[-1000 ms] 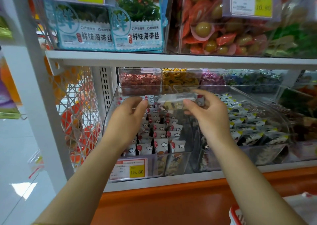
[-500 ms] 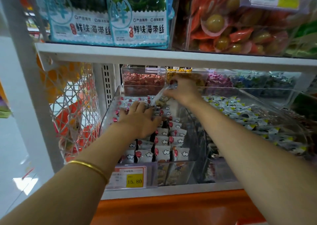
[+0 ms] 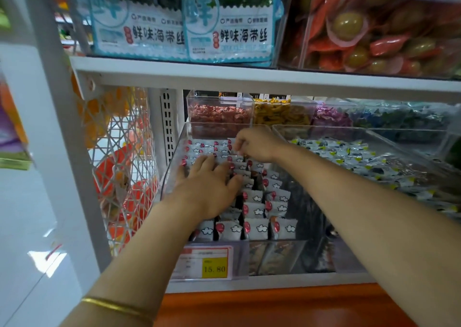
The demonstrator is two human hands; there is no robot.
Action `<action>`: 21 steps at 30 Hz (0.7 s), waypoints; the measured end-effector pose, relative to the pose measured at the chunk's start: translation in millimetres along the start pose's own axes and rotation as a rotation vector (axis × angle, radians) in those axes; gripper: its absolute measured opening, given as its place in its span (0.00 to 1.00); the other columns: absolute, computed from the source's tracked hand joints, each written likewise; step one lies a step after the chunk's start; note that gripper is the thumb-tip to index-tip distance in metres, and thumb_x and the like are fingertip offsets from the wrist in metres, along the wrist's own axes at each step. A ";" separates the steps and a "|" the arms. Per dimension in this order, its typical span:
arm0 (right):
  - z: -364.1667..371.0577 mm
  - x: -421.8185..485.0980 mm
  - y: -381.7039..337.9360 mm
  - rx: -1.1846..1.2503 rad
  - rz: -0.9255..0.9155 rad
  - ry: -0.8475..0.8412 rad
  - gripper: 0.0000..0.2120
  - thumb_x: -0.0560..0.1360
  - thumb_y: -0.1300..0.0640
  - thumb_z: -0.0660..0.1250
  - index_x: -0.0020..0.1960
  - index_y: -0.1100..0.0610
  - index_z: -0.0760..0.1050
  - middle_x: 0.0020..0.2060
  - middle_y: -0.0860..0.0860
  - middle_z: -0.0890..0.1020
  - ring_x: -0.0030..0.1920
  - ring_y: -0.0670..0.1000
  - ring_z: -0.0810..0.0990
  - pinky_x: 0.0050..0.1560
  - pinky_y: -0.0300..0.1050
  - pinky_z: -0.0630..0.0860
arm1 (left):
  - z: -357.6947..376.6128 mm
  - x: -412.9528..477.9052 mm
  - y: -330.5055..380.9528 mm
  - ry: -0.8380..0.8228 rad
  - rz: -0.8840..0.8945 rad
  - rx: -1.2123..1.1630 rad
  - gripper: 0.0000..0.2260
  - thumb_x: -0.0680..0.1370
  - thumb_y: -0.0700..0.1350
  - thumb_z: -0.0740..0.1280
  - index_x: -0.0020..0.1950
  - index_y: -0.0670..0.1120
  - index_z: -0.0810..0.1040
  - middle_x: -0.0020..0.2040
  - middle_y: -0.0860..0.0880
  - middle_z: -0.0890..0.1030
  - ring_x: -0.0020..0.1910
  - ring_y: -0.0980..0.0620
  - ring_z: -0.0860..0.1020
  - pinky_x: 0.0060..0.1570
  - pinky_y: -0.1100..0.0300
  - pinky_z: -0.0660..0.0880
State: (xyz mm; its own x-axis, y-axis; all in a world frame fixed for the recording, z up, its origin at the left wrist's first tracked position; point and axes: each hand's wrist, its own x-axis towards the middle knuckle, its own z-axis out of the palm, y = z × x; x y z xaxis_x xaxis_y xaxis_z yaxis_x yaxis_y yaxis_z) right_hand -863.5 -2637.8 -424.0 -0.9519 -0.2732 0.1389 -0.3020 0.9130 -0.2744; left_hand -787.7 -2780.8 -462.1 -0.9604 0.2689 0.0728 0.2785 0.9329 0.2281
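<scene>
We face a white shelf rack [image 3: 249, 77] in a shop. Its upper board carries big seaweed packs [image 3: 229, 27] beside a case of red and olive-coloured snacks [image 3: 374, 40]. Below, a clear bin [image 3: 174, 157] stands at the front left of the lower shelf, with a second clear bin [image 3: 399, 139] of blue-and-yellow packets just beside it on the right. Smaller tubs of wrapped sweets [image 3: 219, 113] sit behind both.

The left hand [image 3: 209, 187] lies flat in the left bin, its grip open, its straight fingers pressing on the rows there. The right hand [image 3: 257, 143] reaches further in to the back of the same bin. Its fingers curl down onto the rear rows, and we cannot tell whether its grip pinches a packet or only touches them.

The white snack packets [image 3: 257, 227], each with a red dot and a cloud, stand upright in neat rows in this left bin. A yellow price tag [image 3: 207, 262] reading 15.80 is fixed to its front. A thin gold bangle [image 3: 117, 306] circles the left wrist.
</scene>
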 end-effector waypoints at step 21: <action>-13.0 -14.1 -10.3 0.194 0.143 0.613 0.07 0.80 0.60 0.57 0.54 0.62 0.71 0.45 0.56 0.79 0.44 0.53 0.77 0.42 0.46 0.74 | -16.6 -20.8 4.7 0.239 0.033 -0.332 0.19 0.82 0.49 0.55 0.71 0.43 0.66 0.74 0.45 0.61 0.72 0.47 0.58 0.70 0.55 0.56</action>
State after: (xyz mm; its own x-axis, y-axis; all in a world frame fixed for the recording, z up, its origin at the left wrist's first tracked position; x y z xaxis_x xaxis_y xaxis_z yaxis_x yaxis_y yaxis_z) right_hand -846.2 -2639.5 -410.8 -0.7986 0.1215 0.5895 -0.2331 0.8405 -0.4891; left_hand -766.3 -2786.0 -446.4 -0.9333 0.1977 0.2999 0.3337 0.7865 0.5198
